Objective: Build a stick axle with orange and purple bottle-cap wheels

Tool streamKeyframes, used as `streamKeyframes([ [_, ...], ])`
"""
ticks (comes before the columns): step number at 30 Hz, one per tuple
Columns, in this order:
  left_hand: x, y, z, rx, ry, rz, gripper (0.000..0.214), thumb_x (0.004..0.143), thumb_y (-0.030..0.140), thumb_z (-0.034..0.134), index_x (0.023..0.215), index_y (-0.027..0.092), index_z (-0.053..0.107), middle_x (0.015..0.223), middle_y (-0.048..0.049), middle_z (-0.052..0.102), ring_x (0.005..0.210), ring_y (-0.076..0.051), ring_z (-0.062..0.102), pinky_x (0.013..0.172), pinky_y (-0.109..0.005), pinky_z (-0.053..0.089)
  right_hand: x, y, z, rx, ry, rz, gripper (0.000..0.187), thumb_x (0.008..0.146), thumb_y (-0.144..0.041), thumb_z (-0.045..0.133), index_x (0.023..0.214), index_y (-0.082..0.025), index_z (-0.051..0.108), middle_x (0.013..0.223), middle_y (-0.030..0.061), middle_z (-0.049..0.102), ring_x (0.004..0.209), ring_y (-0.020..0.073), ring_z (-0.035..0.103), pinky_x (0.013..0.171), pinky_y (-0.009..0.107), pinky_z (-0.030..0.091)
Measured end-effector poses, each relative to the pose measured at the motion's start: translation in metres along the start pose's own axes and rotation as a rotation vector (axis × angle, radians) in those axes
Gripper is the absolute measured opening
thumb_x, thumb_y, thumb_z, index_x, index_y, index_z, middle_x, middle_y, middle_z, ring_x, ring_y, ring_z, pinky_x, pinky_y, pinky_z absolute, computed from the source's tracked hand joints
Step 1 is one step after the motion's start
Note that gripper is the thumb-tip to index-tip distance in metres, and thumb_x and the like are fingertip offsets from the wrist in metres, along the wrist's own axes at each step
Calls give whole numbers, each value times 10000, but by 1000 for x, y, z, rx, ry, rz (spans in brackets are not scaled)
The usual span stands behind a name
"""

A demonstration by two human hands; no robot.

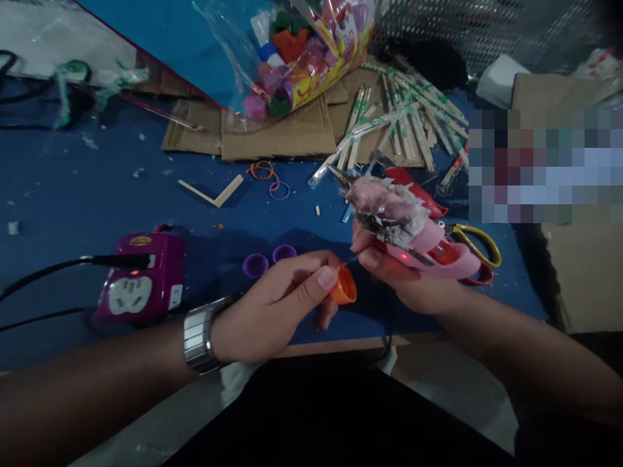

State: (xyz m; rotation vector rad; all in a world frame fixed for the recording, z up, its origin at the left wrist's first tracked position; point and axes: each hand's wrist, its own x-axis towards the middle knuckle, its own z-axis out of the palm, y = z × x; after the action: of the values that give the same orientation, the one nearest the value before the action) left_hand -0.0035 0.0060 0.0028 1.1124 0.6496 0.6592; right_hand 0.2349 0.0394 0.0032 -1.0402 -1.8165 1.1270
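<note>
My left hand (289, 292), with a metal watch on the wrist, pinches a small orange plastic cap (346, 288) between thumb and fingers, its hollow side showing. My right hand (413, 279) is closed round a pink hot glue gun (389, 211) with a lit red light. The gun's nozzle points up and left, and its front is wrapped in dirty, tattered material. A thin pale strand seems to run between the cap and my right fingers. Just beyond my left hand stand two purple caps (256, 265). Scissors (479, 246) with yellow and red handles lie behind the gun.
A purple power adapter (146, 279) with cords sits at left. Farther back are a bent wooden stick (217, 198), orange and purple rings (263, 170), wrapped chopsticks (403, 123) on cardboard (277, 136), and a plastic bag of coloured caps (306, 58).
</note>
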Motion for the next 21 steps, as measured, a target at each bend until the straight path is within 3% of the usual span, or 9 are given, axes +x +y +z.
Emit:
streamKeyframes([
  [4, 0, -3, 0, -61, 38, 3, 550, 1145, 664, 502, 950, 163, 617, 817, -19, 616, 700, -128, 620, 665, -266, 561, 0, -4, -1, 17, -41, -39, 211, 983, -462, 827, 1127, -309, 819, 1070, 60, 851, 1145, 313, 802, 1008, 498, 668],
  [8, 0, -6, -1, -41, 28, 1, 572, 1159, 664, 462, 923, 164, 610, 818, -20, 627, 710, -118, 632, 694, -259, 563, 2, -9, -2, 3, -69, -40, 212, 962, -427, 858, 1134, -308, 827, 1067, 63, 852, 1057, 301, 829, 916, 480, 706],
  [14, -1, -4, -1, 0, -5, -45, 570, 1135, 703, 491, 1010, 169, 646, 807, -24, 658, 700, -127, 625, 695, -265, 577, 6, -11, -3, -109, -154, -215, 54, 948, -284, 873, 986, -305, 840, 1000, 49, 847, 1010, 286, 827, 899, 445, 704],
  [21, 0, -2, 0, 21, -17, -86, 561, 1126, 696, 520, 959, 177, 651, 785, -22, 657, 704, -138, 635, 701, -273, 602, 6, -13, -2, -175, -138, -302, 59, 1000, -236, 813, 958, -276, 798, 890, 18, 829, 880, 237, 810, 836, 401, 684],
])
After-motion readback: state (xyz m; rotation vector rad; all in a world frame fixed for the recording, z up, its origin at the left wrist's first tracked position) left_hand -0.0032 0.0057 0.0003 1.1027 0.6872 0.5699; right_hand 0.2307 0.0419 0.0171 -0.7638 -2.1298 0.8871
